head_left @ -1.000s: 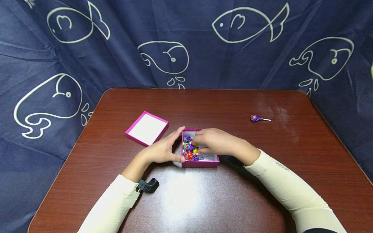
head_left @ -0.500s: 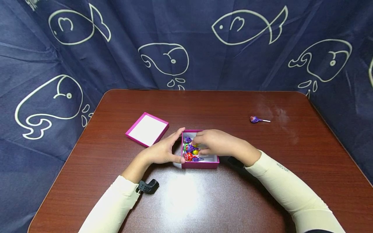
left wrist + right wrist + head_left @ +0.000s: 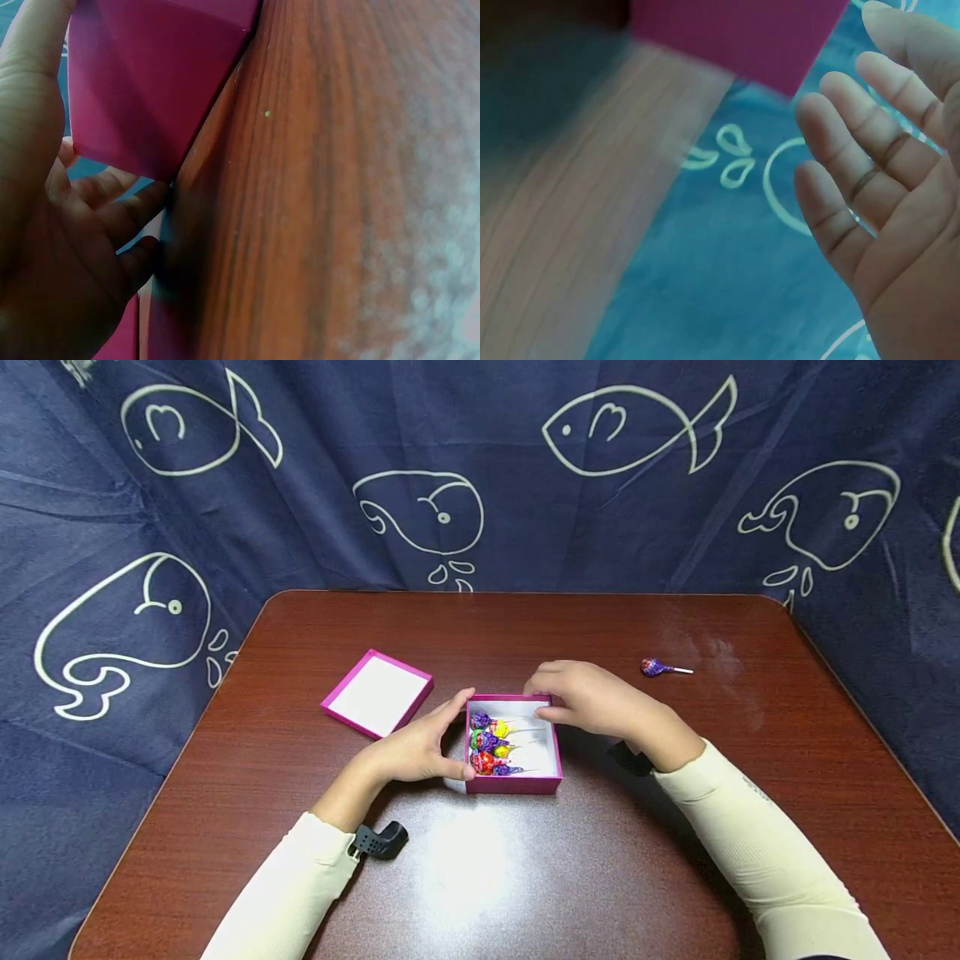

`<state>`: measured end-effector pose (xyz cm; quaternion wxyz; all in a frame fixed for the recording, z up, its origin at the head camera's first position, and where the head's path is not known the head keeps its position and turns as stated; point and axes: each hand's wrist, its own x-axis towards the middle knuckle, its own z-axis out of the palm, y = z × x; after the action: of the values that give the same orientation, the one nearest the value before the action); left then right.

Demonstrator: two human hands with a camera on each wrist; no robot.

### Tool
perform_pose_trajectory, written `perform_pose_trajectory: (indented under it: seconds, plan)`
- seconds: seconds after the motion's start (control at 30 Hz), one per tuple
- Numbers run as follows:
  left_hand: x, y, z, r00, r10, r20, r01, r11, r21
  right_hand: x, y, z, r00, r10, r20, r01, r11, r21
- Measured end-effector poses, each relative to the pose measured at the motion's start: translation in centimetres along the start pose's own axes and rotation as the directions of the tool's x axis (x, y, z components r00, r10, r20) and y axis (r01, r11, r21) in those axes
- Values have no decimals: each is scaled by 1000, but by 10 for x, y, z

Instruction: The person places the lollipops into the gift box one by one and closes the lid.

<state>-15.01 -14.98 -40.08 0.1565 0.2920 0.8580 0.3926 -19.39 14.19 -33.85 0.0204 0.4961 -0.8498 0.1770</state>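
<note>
A magenta box [image 3: 513, 785] with a white inside stands near the middle of the table. Several wrapped lollipops [image 3: 486, 742] lie in its left half, sticks pointing right. My left hand [image 3: 416, 747] holds the box at its left side, thumb at the front corner and fingers reaching to the back corner. In the left wrist view, the box [image 3: 150, 82] sits between thumb and fingers. My right hand [image 3: 592, 697] is over the box's back right corner; its loosely bent fingers [image 3: 836, 112] hold nothing in the right wrist view.
The box's lid [image 3: 378, 695] lies inside up, behind and left of the box. A single purple-wrapped lollipop [image 3: 652, 667] rests at the back right of the table [image 3: 480, 635]. A dark blue curtain [image 3: 510, 435] with fish drawings hangs behind.
My right hand has lifted out from among the lollipops and moved back and right, uncovering the box's right half. The left hand has stayed on the box.
</note>
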Motion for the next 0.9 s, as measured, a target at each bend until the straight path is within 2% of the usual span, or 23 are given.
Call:
perform_pose_trajectory:
  seconds: [0.33, 0.5, 0.77, 0.9]
  plan:
    - [1, -1, 0, 1000, 6, 9, -6, 1000, 5, -27, 50, -14, 986, 133, -100, -132, 991, 21]
    - [0, 1, 0, 1000, 7, 8, -7, 1000, 4, -43, 70, -21, 966, 234, -109, -233, 972, 29]
    - [0, 1, -1, 1000, -15, 9, 15, 1000, 4, -68, 97, -26, 945, 281, -167, -288, 957, -19]
    - [0, 1, -1, 1000, -18, 11, 18, 1000, 0, -79, 106, -28, 924, 342, -171, -349, 937, -9]
